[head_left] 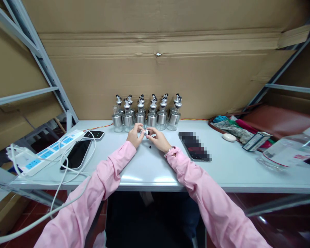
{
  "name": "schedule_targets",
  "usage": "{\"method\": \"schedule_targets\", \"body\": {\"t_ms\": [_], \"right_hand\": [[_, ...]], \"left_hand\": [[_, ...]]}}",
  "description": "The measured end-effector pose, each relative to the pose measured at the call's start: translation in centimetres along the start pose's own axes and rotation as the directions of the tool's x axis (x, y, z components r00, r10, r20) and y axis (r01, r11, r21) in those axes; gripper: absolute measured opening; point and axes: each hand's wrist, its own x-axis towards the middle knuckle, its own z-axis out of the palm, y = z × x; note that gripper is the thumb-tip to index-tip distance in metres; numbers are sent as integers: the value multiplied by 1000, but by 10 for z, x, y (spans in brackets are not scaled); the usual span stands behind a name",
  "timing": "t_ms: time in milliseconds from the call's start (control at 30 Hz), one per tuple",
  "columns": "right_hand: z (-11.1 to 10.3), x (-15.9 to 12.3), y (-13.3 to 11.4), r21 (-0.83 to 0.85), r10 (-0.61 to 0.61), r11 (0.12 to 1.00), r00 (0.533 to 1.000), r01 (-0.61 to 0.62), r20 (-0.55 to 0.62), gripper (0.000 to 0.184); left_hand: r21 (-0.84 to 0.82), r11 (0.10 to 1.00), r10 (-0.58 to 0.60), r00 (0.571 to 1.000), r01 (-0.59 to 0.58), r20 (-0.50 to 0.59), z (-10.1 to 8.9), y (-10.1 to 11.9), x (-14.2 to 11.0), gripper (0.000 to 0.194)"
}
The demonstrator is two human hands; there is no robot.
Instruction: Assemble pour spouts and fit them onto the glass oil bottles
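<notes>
My left hand (135, 135) and my right hand (159, 139) meet over the middle of the table, both closed in a pinch on one small pourer spout (146, 132). The spout has a white or silvery body and a dark end towards my right hand; finer detail is too small to make out. A tiny black piece (150, 147) lies on the table just below my hands. Behind them stand several glass oil bottles (152, 119) with metal sleeves, most topped by pourers with black tips. The front-left bottle (117, 120) has no pourer on its neck.
On the left, a white power strip (50, 151) with tangled cables lies beside a phone (77, 154) and a small device (93, 135). A dark phone (195, 146) is on the right, then a white oval object (229, 137), a small box (256, 141) and a clear plastic jug (290, 151).
</notes>
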Motion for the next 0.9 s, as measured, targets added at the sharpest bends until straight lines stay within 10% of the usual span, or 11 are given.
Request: {"method": "schedule_targets", "body": {"t_ms": [200, 900], "right_hand": [[-2, 1, -2, -25, 3, 1000, 998, -5, -59, 28], [2, -3, -7, -48, -33, 998, 999, 34, 14, 16]], "left_hand": [[177, 972, 115, 969, -155, 219, 2, -7, -2, 40], [648, 713, 16, 930, -269, 368, 9, 17, -4, 34]]}}
